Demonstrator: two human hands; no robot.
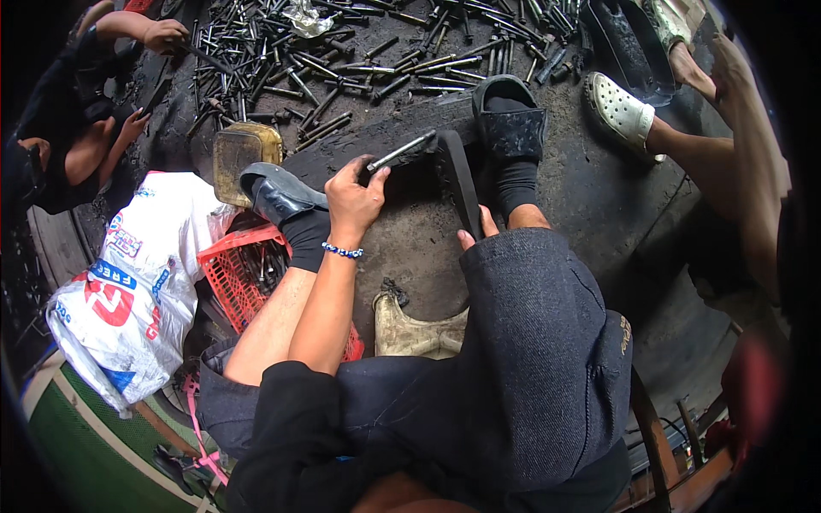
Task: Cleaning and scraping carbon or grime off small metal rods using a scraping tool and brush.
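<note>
My left hand (353, 198), with a blue bead bracelet on the wrist, grips one end of a long grey metal bolt (404, 150) that points up and to the right over the dark, greasy floor. Only a few fingers of my right hand (475, 231) show past my right knee; they hold the lower end of a narrow black rubber strip (459, 181) that stands on edge just right of the bolt. My feet, in black socks and black slippers (510, 124), rest on either side of the hands.
A big heap of dark bolts (359, 51) covers the floor ahead. At my left stand a red plastic basket (229, 278), a white printed sack (137, 295) and a rusty yellow tin (244, 150). A dirty white jug (410, 332) sits between my legs. One person crouches upper left; another's foot in a white clog (620, 107) is at right.
</note>
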